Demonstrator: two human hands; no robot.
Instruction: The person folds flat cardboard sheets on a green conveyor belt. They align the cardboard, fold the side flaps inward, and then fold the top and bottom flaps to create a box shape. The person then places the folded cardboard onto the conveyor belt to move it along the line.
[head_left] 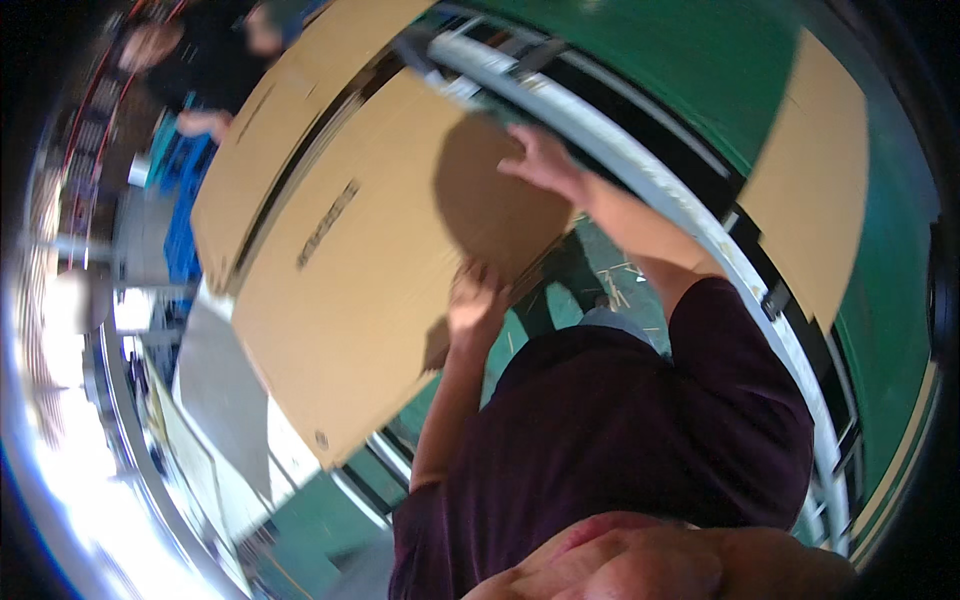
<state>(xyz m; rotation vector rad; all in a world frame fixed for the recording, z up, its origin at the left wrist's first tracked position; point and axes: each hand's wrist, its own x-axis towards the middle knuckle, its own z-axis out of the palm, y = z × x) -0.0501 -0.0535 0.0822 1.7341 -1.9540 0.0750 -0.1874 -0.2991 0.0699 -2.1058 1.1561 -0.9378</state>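
A large flat brown cardboard sheet (370, 270) with a dark printed mark lies slanting in front of me. My left hand (478, 300) is at its near edge, fingers bent over the board and closed on it. Farther right, my right hand (545, 165) is over the sheet's right end with its fingers apart. Whether its fingertips touch the cardboard, I cannot tell. A dark round shadow falls on the sheet beside this hand.
Beyond a narrow gap lies a second cardboard piece (290, 110), with another person (205, 65) behind it. A pale metal rail (640, 140) curves past my right side. More cardboard (815, 180) is on the green floor (690, 60) beyond it. Blue plastic items (185, 215) are at left.
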